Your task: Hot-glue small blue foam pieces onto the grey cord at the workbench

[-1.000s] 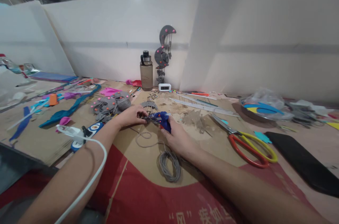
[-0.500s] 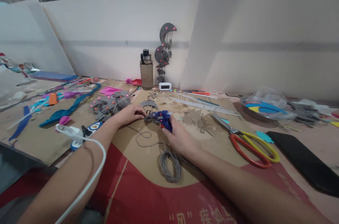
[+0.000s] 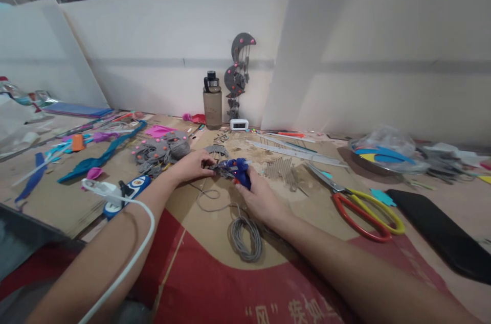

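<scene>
My right hand is closed round the handle of a blue glue gun, which has an orange trigger and a nozzle pointing left. My left hand is pinched at the nozzle end, over a small grey cord piece; its fingertips partly hide what they hold. From there a thin grey cord runs loosely to a coiled bundle below my right hand. Just behind my hands lies a grey curved piece on the cardboard.
Large scissors and a black phone lie at right. A bottle and white digital clock stand at the back. Grey pinned crescents hang on the white board. A power strip and white cable are by my left forearm.
My left hand has shifted slightly to the right, nearer the glue gun, its fingers curling more. The glue gun has tilted slightly, and more of its orange trigger shows.
</scene>
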A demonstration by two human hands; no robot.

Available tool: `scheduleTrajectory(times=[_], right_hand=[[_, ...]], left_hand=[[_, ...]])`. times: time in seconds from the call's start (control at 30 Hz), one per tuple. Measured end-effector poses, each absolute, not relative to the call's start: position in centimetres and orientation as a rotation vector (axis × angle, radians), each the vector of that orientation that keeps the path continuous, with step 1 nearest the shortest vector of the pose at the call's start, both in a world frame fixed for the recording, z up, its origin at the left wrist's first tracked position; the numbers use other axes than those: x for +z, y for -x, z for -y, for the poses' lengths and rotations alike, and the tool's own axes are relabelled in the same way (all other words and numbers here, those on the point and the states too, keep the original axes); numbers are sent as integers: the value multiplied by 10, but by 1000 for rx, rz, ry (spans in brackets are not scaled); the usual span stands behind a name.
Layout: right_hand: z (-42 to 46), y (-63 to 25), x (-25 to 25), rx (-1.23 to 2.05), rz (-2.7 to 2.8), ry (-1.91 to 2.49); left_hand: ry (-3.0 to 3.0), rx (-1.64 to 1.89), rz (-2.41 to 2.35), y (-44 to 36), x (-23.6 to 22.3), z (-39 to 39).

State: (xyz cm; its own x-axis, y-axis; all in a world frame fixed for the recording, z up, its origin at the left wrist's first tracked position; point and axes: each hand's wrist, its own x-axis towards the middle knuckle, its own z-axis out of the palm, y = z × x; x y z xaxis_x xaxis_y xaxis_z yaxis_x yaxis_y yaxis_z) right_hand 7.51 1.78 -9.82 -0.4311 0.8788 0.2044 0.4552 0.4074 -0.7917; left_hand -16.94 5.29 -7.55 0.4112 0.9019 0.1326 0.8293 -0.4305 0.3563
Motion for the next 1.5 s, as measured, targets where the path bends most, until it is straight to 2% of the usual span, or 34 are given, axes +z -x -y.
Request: scheduleTrajectory(times=[1.2,1.5], right_hand=[[-22,-71,-100,962,2007,1098],[-24,-72,-104,900,2020,1126]], left_hand=[[-2517,394,-1489,173,-71,-52],[-2509,388,-1483,176,-76,-55]])
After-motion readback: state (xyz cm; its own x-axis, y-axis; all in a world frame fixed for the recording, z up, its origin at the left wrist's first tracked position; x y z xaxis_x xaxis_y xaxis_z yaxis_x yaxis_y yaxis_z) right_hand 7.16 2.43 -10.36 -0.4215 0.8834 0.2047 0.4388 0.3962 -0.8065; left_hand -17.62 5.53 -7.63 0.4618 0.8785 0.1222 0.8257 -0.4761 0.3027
